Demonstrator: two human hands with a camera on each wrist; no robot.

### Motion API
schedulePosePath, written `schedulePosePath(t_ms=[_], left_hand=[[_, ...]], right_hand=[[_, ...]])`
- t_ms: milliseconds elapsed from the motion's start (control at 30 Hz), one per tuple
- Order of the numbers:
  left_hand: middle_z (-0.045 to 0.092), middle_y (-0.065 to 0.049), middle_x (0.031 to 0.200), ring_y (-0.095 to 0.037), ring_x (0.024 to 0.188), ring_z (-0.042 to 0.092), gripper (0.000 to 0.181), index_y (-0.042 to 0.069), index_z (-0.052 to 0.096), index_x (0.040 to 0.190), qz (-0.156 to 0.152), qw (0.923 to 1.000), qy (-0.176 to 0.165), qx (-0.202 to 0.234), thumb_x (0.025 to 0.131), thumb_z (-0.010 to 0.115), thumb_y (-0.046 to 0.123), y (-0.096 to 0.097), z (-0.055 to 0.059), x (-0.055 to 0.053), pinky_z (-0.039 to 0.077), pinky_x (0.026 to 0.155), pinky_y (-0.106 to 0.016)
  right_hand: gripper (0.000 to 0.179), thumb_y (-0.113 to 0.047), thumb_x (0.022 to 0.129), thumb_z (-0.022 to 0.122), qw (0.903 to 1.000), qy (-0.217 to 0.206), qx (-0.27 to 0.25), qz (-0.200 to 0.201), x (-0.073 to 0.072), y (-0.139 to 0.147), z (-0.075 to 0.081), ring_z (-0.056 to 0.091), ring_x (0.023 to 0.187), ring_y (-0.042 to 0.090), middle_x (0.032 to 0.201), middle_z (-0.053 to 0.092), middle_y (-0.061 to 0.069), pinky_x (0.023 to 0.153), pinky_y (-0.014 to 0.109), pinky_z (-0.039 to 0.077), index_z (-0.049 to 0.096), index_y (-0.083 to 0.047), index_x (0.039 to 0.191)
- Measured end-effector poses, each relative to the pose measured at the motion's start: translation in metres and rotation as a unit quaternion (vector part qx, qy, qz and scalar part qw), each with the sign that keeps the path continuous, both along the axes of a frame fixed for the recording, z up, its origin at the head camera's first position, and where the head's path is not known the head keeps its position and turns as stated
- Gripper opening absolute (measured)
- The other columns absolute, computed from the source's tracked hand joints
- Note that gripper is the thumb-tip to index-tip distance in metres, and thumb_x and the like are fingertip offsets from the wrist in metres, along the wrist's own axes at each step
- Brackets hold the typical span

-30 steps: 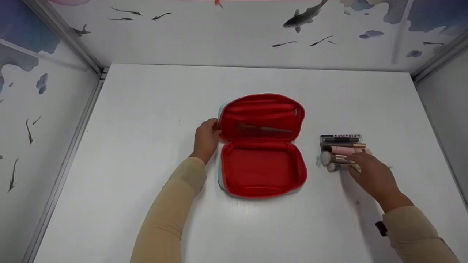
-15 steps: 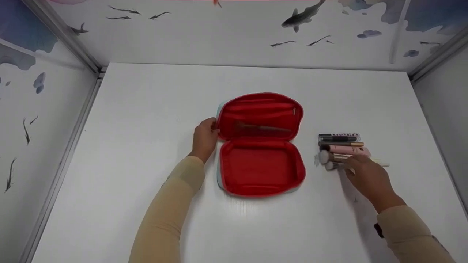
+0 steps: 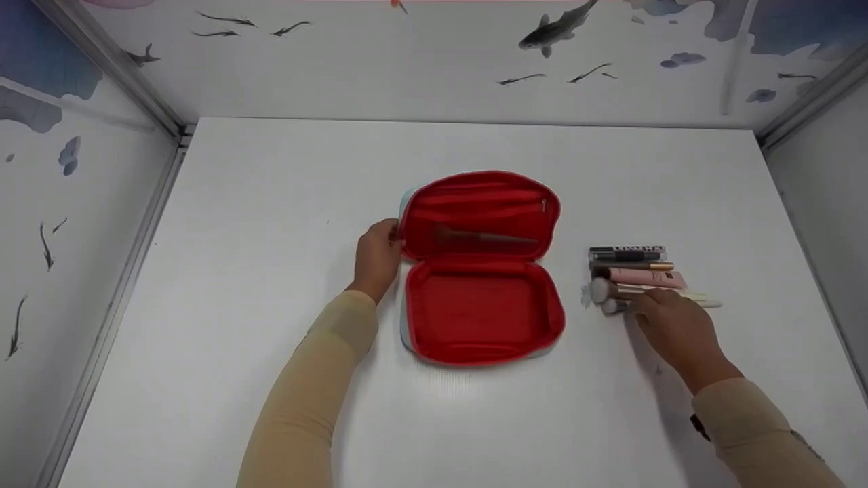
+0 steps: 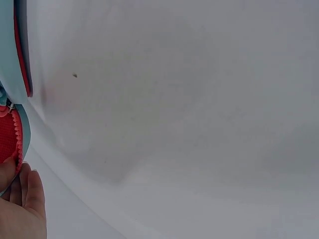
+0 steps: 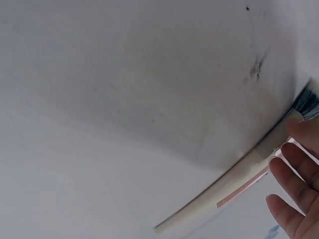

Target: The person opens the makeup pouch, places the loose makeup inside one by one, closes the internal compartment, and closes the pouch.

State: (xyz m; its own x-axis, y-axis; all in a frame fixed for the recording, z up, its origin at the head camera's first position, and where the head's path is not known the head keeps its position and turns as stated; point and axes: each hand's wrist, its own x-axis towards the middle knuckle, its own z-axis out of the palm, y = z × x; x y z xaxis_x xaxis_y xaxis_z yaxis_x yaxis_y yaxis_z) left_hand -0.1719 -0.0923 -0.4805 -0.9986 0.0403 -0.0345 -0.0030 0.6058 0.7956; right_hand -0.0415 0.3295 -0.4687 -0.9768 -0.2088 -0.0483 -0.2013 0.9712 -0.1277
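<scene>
An unzipped red-lined cosmetic case with a pale blue outside lies open on the white table. My left hand pinches the left edge of its lid; in the left wrist view the thumb is inside the zipper edge, the fingers outside. A makeup brush lies in the lid. On the right, my right hand pinches the nearest makeup brush by its ferrule, thumb and forefinger at the metal; its bristles are dark with pale tips. The palm hides part of its handle in the head view.
Beside that brush lie a fluffier makeup brush, a pink tube, a dark stick with a gold end and slim black cosmetic tubes. Printed panels wall the table's back and sides.
My right hand has shifted slightly left, toward the bristle end of the nearest brush. The left hand keeps its hold on the lid, and the case stays put.
</scene>
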Motion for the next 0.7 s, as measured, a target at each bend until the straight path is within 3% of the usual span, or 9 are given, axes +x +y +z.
schedulePosePath(t_ms=[200,467,700], left_hand=[[0.065,-0.014,0.109,-0.023,0.105,0.060,0.025,-0.001,0.063,0.114,0.000,1.0000,-0.001,-0.001,0.090,0.057,-0.006,0.0010,0.0004,0.0006,0.048,0.093,-0.033],[0.064,-0.014,0.111,-0.024,0.107,0.058,0.026,0.000,0.061,0.117,0.003,0.9999,-0.012,-0.001,0.092,0.057,-0.004,0.0009,0.0001,0.0003,0.047,0.095,-0.034],[0.066,-0.014,0.108,-0.024,0.105,0.061,0.023,0.000,0.064,0.113,0.002,1.0000,0.005,-0.003,0.090,0.059,-0.005,0.0010,-0.0001,-0.0002,0.049,0.090,-0.034]], right_hand=[[0.015,-0.005,0.087,0.067,0.9999,0.003,0.009,0.005,-0.0005,0.0006,-0.0023,0.065,0.085,0.037,0.097,0.068,0.019,0.067,0.049,0.053,0.067,-0.002,0.102],[0.016,-0.006,0.089,0.065,0.9990,-0.032,0.030,0.004,-0.0021,-0.0010,-0.0004,0.063,0.089,0.037,0.099,0.066,0.019,0.073,0.050,0.052,0.066,0.000,0.104],[0.013,-0.003,0.084,0.070,0.9987,0.025,0.031,0.030,0.0002,0.0039,-0.0077,0.063,0.081,0.035,0.090,0.065,0.017,0.066,0.048,0.052,0.066,0.001,0.095]])
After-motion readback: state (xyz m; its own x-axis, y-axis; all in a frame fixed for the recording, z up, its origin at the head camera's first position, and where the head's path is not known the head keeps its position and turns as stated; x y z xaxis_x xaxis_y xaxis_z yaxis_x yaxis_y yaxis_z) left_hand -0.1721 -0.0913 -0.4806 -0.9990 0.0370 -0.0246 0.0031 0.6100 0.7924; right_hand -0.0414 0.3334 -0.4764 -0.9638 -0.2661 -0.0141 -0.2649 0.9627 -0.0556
